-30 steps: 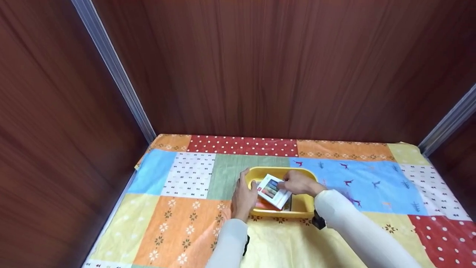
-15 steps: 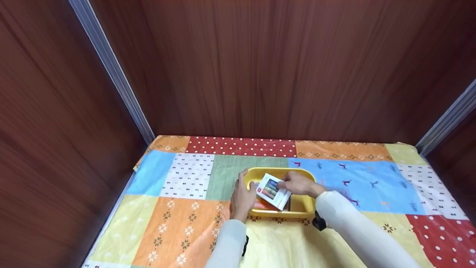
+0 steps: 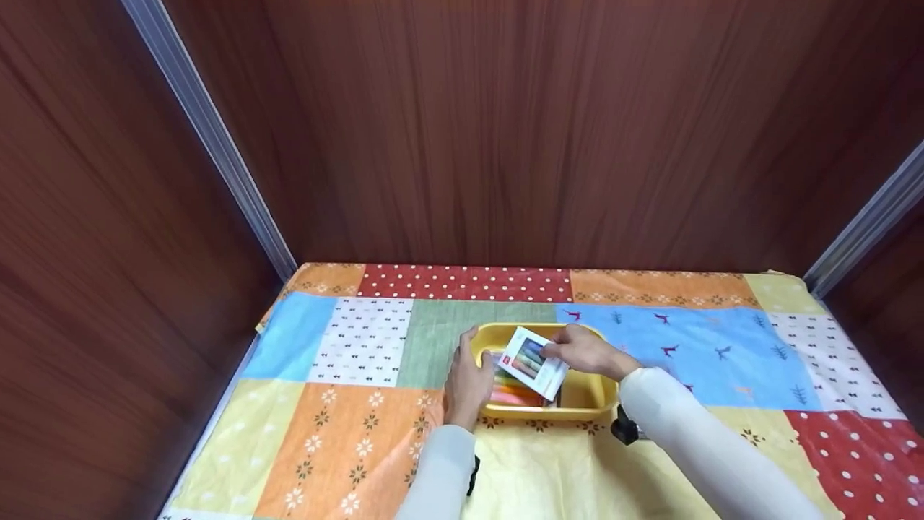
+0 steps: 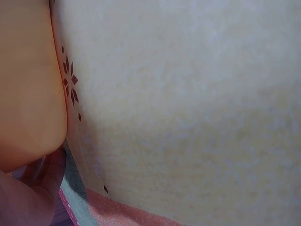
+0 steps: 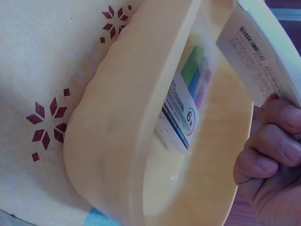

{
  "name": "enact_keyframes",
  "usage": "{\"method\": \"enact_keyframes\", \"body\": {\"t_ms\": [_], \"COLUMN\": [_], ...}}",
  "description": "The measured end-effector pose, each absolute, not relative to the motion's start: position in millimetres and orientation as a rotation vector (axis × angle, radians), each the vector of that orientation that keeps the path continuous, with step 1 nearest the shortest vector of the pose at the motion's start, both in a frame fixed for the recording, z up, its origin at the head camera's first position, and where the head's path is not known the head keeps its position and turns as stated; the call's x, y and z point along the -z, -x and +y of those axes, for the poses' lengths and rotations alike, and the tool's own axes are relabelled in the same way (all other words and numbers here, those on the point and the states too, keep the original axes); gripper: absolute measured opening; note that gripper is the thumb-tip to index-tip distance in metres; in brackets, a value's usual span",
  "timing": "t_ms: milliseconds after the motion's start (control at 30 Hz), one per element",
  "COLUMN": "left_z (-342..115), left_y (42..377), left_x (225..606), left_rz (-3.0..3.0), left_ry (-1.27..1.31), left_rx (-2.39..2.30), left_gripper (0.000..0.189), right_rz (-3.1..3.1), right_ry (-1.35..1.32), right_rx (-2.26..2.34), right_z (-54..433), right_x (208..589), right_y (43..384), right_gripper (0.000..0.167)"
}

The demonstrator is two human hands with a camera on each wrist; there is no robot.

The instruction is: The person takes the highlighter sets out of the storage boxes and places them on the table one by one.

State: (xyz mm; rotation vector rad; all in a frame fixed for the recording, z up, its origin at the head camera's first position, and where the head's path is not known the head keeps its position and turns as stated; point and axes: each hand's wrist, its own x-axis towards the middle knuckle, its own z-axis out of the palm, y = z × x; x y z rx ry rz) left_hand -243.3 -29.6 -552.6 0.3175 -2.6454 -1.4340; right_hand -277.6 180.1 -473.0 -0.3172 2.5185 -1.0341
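A yellow plastic tub (image 3: pixel 534 414) stands on the patterned cloth in the head view. At its left end my left hand (image 3: pixel 468 379) grips the rim, thumb over the inside and fingers along the outside. My right hand (image 3: pixel 588 352) pinches a small white box (image 3: pixel 554 385) by its right side, tilted above the tub; its face has a picture of coloured sticks. The right wrist view shows a barcode on the box's other side. Inside the tub lies a clear pack of coloured pens or markers (image 5: pixel 181 113), partly hidden by the tub wall.
The patchwork cloth (image 3: pixel 361 426) covers the table all round the tub. Brown wood-grain panels (image 3: pixel 433 144) rise behind it and at both sides, joined by grey metal posts (image 3: pixel 209 130).
My right hand has raised the white box slightly, and more of the colourful pack beneath it shows. The left hand keeps its hold on the tub's rim.
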Motion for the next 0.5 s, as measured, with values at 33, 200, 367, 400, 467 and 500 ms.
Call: {"method": "enact_keyframes", "body": {"t_ms": [33, 200, 367, 400, 467, 500], "left_z": [-28, -23, -24, -25, -28, -30], "left_y": [244, 244, 244, 243, 243, 243], "left_x": [552, 552, 552, 551, 550, 550], "left_rz": [-2.647, -2.651, -2.655, -2.657, -2.662, -2.665], "left_ry": [-0.319, -0.291, -0.258, -0.262, -0.275, -0.281], "left_rx": [1.433, 1.432, 1.444, 1.444, 1.441, 1.438], "left_gripper": [0.048, 0.048, 0.049, 0.049, 0.049, 0.049], "right_rz": [2.523, 2.540, 2.562, 2.561, 2.548, 2.540], "right_ry": [0.328, 0.345, 0.310, 0.310, 0.317, 0.320], "right_rx": [1.042, 1.043, 1.065, 1.074, 1.097, 1.108], "right_z": [182, 193, 200, 201, 201, 202], "right_x": [473, 470, 465, 464, 462, 461], "right_y": [277, 273, 270, 269, 267, 267], "right_gripper": [0.027, 0.026, 0.025, 0.025, 0.025, 0.025]}}
